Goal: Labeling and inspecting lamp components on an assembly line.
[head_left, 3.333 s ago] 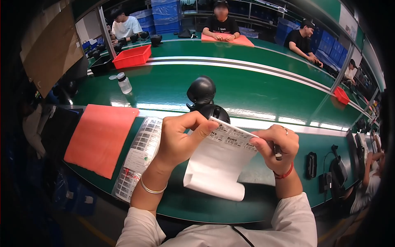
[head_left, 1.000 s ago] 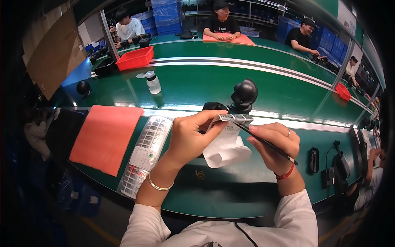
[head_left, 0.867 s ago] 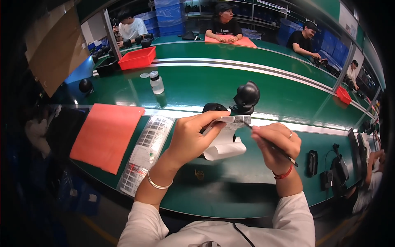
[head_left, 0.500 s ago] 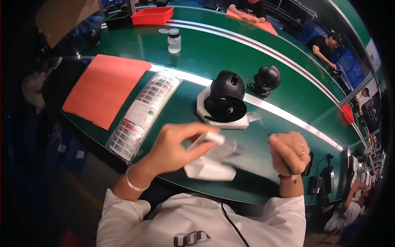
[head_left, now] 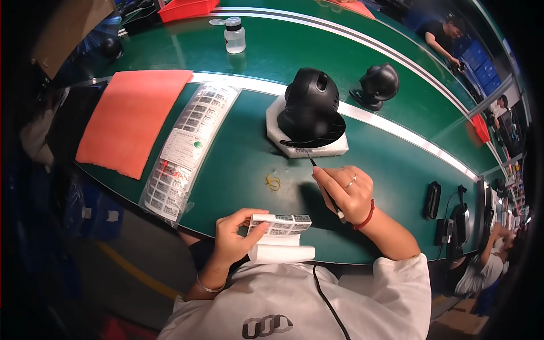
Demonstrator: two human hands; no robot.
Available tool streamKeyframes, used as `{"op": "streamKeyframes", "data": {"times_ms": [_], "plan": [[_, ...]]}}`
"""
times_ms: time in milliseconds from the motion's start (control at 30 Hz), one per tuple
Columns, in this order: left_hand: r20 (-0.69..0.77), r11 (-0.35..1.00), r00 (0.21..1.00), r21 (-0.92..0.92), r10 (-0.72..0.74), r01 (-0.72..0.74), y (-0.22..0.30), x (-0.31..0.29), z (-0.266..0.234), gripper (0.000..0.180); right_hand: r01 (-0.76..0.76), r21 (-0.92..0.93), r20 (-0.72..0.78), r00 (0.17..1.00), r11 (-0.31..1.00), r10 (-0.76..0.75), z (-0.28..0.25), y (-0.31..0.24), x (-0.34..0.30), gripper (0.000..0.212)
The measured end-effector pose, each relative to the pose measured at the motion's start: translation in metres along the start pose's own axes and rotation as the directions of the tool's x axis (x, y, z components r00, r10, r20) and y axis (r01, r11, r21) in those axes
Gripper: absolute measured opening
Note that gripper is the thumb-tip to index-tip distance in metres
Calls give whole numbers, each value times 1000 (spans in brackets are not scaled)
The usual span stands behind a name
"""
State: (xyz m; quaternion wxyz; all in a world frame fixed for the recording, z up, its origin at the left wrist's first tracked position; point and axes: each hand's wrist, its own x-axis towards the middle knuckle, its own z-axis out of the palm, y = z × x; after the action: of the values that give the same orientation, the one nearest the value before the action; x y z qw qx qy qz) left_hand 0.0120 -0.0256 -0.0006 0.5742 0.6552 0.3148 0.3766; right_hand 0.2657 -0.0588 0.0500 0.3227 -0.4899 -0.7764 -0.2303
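Note:
My left hand (head_left: 241, 233) pinches the left edge of a partly rolled white sheet of printed labels (head_left: 286, 224), low at the bench's front edge. My right hand (head_left: 347, 195) is closed around dark, slender tweezers (head_left: 321, 180). Their tip meets a small printed label (head_left: 300, 151) at the front edge of a white foam pad (head_left: 334, 148); whether the label is gripped or lies on the foam, I cannot tell. On that pad rests a black rounded device housing (head_left: 311, 107), its curved lower part facing me.
A yellow rubber band (head_left: 273, 182) lies mid-bench. To the left are a bagged strip of labels (head_left: 190, 144) and an orange foam sheet (head_left: 136, 119). Beyond the bench edge stand a clear bottle (head_left: 234, 39) and another black device (head_left: 378, 85). A co-worker (head_left: 445, 39) sits far right.
My right hand has brought the tweezers leftward to the foam pad's front edge. My left hand has drawn the label sheet nearer to me, its printed side now showing. The whole view has shifted slightly.

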Motion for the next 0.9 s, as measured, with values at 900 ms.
{"op": "streamKeyframes", "data": {"times_ms": [900], "plan": [[-5,1000,1000,2,25,-25,1,1,-3,21,-68,-8,81,994,998,68,13,15,-2,29]]}}
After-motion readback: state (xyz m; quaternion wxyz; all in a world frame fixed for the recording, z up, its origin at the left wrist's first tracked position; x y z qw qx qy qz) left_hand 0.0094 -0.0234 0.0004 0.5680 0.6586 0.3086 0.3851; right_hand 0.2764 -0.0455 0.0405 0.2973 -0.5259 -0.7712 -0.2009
